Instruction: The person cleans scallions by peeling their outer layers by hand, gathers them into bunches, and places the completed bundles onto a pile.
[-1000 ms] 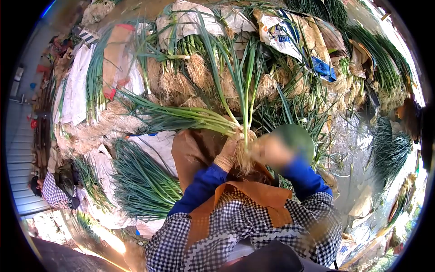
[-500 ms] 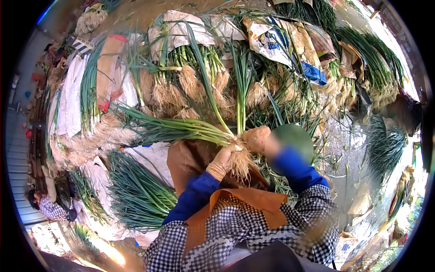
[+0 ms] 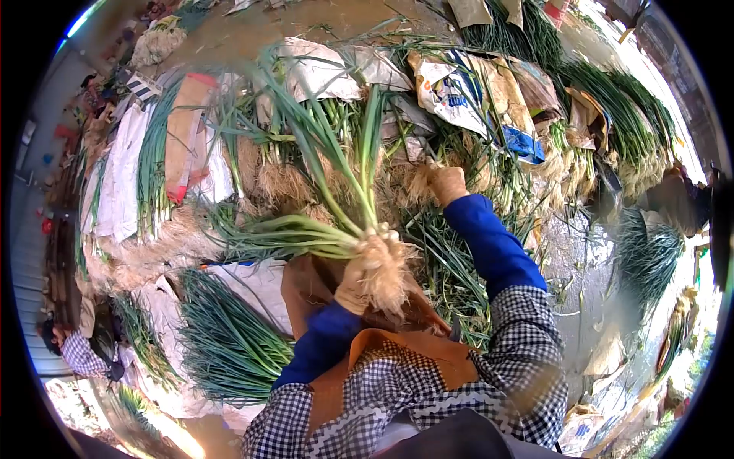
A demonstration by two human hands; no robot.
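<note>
My left hand [image 3: 352, 287], in a tan glove, is closed around a bunch of green onions [image 3: 355, 229] just below the white bulbs. Pale roots hang down from the bunch, and its leaves fan out upward and to the left. My right hand [image 3: 448, 185], also gloved, is reached forward to the heap with its fingers curled. It seems to grip a green onion [image 3: 433, 163] beside a tuft of pale roots [image 3: 419, 185]; the fingertips are partly hidden. A brown apron [image 3: 306, 284] covers my lap below the bunch.
Rooty onion bundles [image 3: 279, 183] lie in a row ahead under sacks [image 3: 317, 69]. A pile of green onions [image 3: 229, 336] lies at lower left, with loose leaves [image 3: 443, 256] to my right. Another person [image 3: 80, 350] is at far left. Wet floor [image 3: 585, 264] extends right.
My right hand has left the bunch and reached forward to the heap. The bunch in my left hand has shifted slightly left, its roots still hanging down.
</note>
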